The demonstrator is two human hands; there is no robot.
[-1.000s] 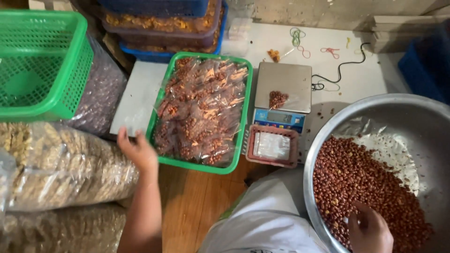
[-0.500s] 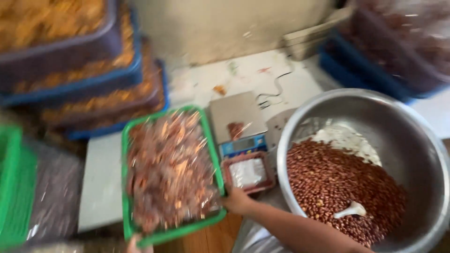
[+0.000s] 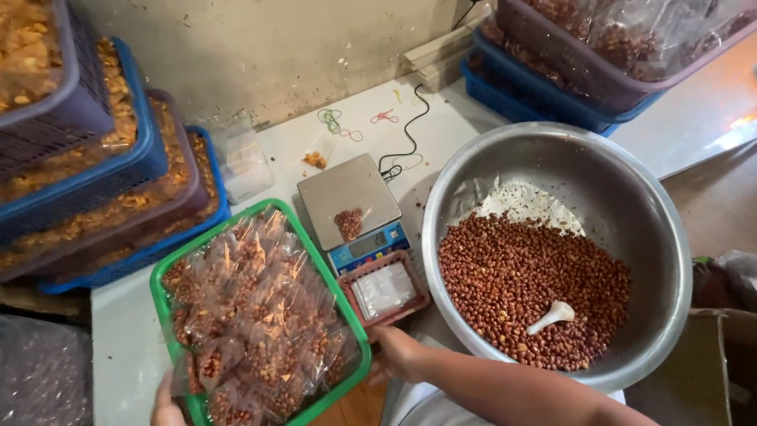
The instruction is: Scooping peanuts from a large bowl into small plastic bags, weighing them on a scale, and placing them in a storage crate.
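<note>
A green plastic basket (image 3: 162, 278) full of small clear packets of red-brown peanuts (image 3: 260, 315) lies at the lower left. My left hand (image 3: 163, 404) grips its near left corner, mostly cut off by the frame's bottom edge. My right hand (image 3: 397, 353) curls its fingers against the basket's near right rim, just below a small red tray (image 3: 344, 288) of clear bags. A big steel bowl (image 3: 631, 205) of loose peanuts with a white scoop (image 3: 552, 315) stands to the right.
A digital scale (image 3: 347, 197) with a few peanuts on its pan stands behind the red tray, its black cord running to the wall. Stacked blue and purple crates of snacks (image 3: 118, 181) fill the left. More crates (image 3: 568, 71) sit at the back right. Rubber bands (image 3: 339, 122) lie loose.
The view has swung right and pulled back. My right hand has left the bowl and come to the basket's near right rim. My left hand has dropped to the basket's near left corner.
</note>
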